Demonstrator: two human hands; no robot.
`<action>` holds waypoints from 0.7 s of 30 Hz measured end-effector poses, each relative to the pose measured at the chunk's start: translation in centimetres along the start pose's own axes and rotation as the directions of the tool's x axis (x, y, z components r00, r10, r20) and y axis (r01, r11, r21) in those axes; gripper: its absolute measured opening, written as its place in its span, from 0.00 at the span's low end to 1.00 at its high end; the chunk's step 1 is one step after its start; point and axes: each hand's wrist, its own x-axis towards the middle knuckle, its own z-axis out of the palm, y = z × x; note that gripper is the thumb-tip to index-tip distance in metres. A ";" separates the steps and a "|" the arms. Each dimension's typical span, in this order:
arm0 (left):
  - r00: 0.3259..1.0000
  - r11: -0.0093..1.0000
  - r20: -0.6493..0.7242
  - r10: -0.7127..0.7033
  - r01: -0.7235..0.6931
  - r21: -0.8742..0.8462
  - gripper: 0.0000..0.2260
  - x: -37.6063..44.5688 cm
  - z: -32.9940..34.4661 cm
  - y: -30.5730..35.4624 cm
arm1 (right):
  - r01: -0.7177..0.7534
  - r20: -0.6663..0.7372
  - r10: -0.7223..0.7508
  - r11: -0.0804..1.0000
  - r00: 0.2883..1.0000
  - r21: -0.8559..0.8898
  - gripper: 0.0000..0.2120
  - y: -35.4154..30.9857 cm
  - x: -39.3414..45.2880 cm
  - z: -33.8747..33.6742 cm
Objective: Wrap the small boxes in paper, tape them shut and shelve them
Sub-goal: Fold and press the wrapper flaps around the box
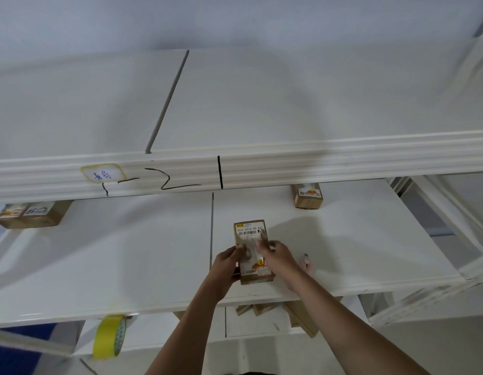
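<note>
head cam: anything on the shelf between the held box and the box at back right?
Nothing. In the head view, only bare white shelf separates the held box from the back-right box.

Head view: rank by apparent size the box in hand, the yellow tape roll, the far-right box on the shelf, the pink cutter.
1. box in hand
2. yellow tape roll, though it sits nearer the camera, so its true size is unsure
3. far-right box, partly hidden by the upper shelf rail
4. pink cutter
</note>
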 end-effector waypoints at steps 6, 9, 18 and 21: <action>0.994 0.992 -0.047 0.096 -0.091 0.089 0.18 0.5 0.8 -0.4 | 0.043 -0.021 -0.039 0.965 0.999 0.257 0.16 0.3 -0.2 0.5; 0.992 0.992 -0.076 0.104 -0.098 0.079 0.16 0.7 1.1 -0.3 | 0.012 -0.065 0.008 0.955 0.998 0.298 0.17 0.1 -0.1 0.9; 0.994 0.973 -0.100 0.041 -0.017 0.232 0.21 1.3 1.6 0.3 | 0.099 -0.375 -0.118 0.993 0.919 -0.068 0.27 -0.3 -0.3 2.4; 1.000 0.965 -0.018 -0.012 0.016 0.262 0.29 0.9 1.7 0.5 | 0.177 -0.396 -0.234 0.968 0.888 -0.175 0.18 -0.8 -0.3 2.5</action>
